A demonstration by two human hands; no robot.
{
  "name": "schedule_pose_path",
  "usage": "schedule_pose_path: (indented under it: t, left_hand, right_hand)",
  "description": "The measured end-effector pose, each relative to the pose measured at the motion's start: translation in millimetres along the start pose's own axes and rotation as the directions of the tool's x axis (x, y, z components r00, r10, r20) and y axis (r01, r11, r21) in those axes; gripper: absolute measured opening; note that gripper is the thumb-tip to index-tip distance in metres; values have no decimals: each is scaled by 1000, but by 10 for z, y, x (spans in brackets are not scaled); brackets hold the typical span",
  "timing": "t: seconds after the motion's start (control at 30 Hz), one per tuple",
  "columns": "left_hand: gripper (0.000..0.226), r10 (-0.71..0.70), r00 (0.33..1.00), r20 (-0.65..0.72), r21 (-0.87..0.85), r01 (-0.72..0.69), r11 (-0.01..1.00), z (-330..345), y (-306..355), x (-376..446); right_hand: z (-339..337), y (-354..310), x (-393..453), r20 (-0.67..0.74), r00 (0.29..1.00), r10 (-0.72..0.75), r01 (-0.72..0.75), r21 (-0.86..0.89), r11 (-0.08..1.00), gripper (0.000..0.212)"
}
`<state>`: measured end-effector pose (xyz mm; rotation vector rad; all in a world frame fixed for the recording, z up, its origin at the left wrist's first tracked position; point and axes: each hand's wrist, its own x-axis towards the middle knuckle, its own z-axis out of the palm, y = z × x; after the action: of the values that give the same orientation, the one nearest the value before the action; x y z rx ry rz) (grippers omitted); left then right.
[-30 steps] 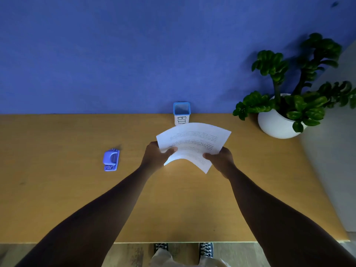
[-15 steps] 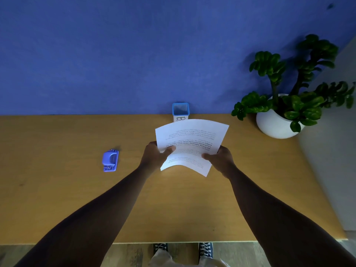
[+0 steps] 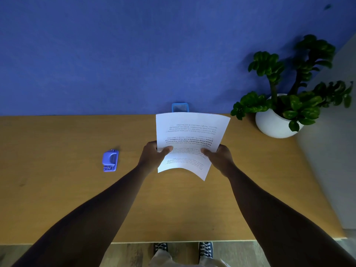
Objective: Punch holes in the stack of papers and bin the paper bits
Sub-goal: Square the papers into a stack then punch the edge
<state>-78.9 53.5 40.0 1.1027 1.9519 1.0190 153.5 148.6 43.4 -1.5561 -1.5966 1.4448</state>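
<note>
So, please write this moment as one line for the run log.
phase: aligning sheets | left hand: grips stack of papers | right hand: grips stack | hole punch: untouched on desk | bin: partly hidden behind papers

Potted plant (image 3: 285, 105) at wooden table's (image 3: 57, 189) far right, blue wall (image 3: 115, 54) behind
</note>
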Motion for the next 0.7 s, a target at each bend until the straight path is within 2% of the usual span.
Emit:
schedule_pose_path:
  t: [0.17,0.3,0.57,0.7]
  left_hand:
    - [13,-19,999,-28,-200,13,980,-83,10,19]
    - [11,-46,999,7,-257,47,965,-164,-78,-20]
    - [16,-178,983,-34,-451,144,881,-168,-91,-79]
    - [12,-172,985,35,-567,161,808,-121,-38,-105]
  right_hand:
    - [-89,-52,14,37,999,11,-16,147,989,19]
    - [-182,-64,25,51,998,23,-36,257,966,19]
    - [-261,-50,-3,116,993,35,-94,557,825,33]
    - [-237,-37,-7,170,985,42,-142,636,759,34]
